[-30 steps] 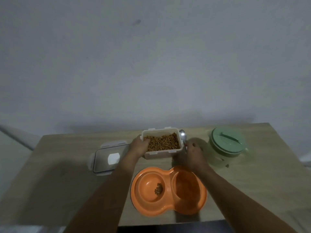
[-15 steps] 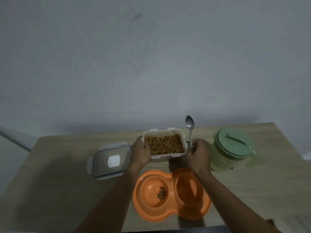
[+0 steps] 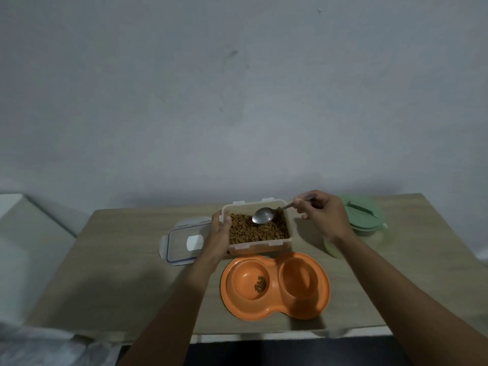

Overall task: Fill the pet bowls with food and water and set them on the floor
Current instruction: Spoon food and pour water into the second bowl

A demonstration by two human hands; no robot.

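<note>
An orange double pet bowl (image 3: 276,310) sits near the table's front edge; its left well holds a few kibble pieces (image 3: 259,283), its right well looks bare. Behind it stands a clear plastic box of brown kibble (image 3: 257,229). My left hand (image 3: 219,233) grips the box's left wall. My right hand (image 3: 320,216) pinches the handle of a metal spoon (image 3: 263,215), whose bowl hovers over the kibble at the box's back right. A green lidded jug (image 3: 363,216) stands right of the box, partly hidden by my right hand.
The box's clear lid (image 3: 184,240) lies flat on the wooden table (image 3: 118,273) left of the box. A plain wall rises behind the table. A pale surface (image 3: 29,239) stands to the left, and crumpled white material (image 3: 52,347) lies at the lower left.
My right hand lifted the spoon from beside the box, held it upright, then swung its bowl down over the kibble. My left hand stayed on the box.
</note>
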